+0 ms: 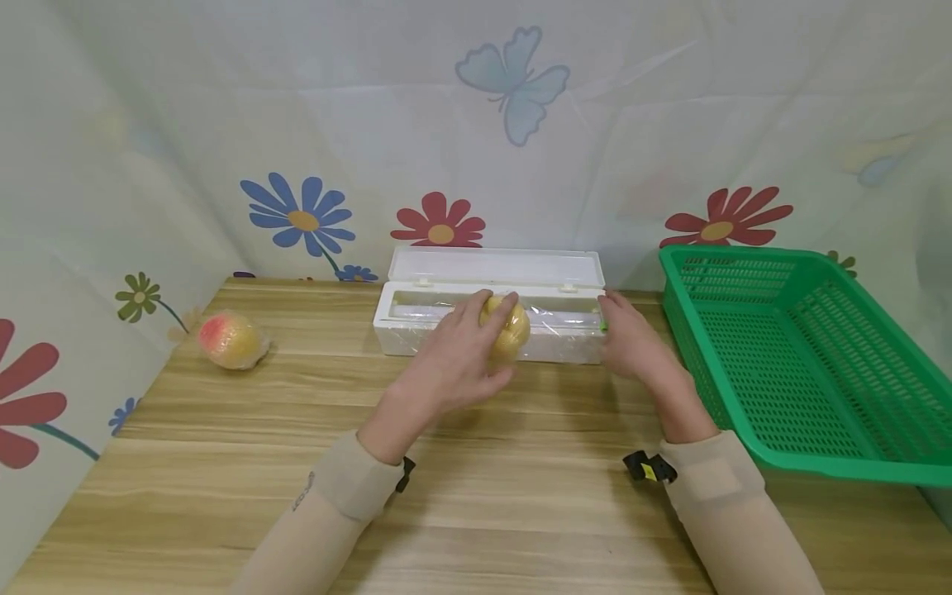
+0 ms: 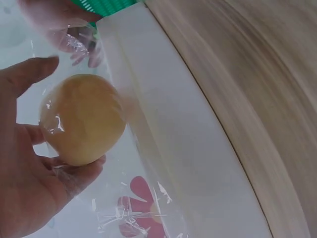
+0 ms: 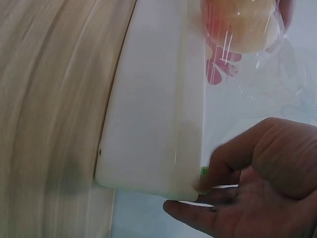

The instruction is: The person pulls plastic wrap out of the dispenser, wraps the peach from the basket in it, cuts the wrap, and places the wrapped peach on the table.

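Note:
My left hand [image 1: 457, 355] curls its fingers round a yellow-orange fruit [image 1: 509, 330] over the front of a white box [image 1: 402, 339]. Clear film clings to the fruit [image 2: 83, 119] and stretches toward the box in the left wrist view. The box's lid [image 1: 494, 266] stands raised at the back, and a roll [image 1: 424, 312] lies inside. At the box's right end, my right hand [image 1: 635, 339] has its thumb and fingers around the corner, by a small green piece [image 3: 203, 171]. Whether it pinches that piece, I cannot tell.
A wrapped pink-and-yellow fruit [image 1: 233, 340] sits at the left of the wooden table [image 1: 521, 496]. On the right stands a green perforated basket [image 1: 803, 463]. Behind the table hangs a curtain [image 1: 357, 107] with flowers and a butterfly.

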The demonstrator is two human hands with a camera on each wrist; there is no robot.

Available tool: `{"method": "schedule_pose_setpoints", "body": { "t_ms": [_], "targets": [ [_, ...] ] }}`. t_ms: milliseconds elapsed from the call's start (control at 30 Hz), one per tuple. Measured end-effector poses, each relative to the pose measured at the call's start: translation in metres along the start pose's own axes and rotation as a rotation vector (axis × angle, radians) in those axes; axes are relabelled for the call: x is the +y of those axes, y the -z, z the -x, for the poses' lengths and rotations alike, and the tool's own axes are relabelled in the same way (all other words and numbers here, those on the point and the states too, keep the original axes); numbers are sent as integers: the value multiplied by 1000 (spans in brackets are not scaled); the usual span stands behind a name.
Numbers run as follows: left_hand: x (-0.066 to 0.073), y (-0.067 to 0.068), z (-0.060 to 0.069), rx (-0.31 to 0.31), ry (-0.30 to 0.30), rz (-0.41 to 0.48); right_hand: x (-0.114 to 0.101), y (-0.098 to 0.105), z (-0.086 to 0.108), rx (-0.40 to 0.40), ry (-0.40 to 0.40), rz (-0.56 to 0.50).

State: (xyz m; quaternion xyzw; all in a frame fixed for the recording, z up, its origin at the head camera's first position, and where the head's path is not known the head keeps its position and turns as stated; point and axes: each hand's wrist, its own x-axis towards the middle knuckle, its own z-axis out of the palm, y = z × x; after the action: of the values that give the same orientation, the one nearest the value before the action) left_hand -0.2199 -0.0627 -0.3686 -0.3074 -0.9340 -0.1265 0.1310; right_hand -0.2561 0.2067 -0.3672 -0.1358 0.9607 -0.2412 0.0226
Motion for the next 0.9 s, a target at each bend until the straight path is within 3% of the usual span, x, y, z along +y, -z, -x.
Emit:
{"method": "schedule_pose_setpoints", "body": {
  "t_ms": [100, 333, 467, 667, 900],
  "targets": [
    [0, -2, -2, -18, 12, 31, 3, -3, -2, -3, 20, -13],
    [-3, -6, -8, 8, 24, 43, 6, -10, -5, 74, 13, 7],
    [-3, -8, -12, 14, 44, 44, 6, -13, -7, 72, -22, 15],
    [-2, -7, -17, 4, 71, 42, 7, -16, -9, 85, -13, 25],
    [-3, -9, -17, 21, 56, 47, 8, -17, -9, 81, -21, 69]
  ]
}}
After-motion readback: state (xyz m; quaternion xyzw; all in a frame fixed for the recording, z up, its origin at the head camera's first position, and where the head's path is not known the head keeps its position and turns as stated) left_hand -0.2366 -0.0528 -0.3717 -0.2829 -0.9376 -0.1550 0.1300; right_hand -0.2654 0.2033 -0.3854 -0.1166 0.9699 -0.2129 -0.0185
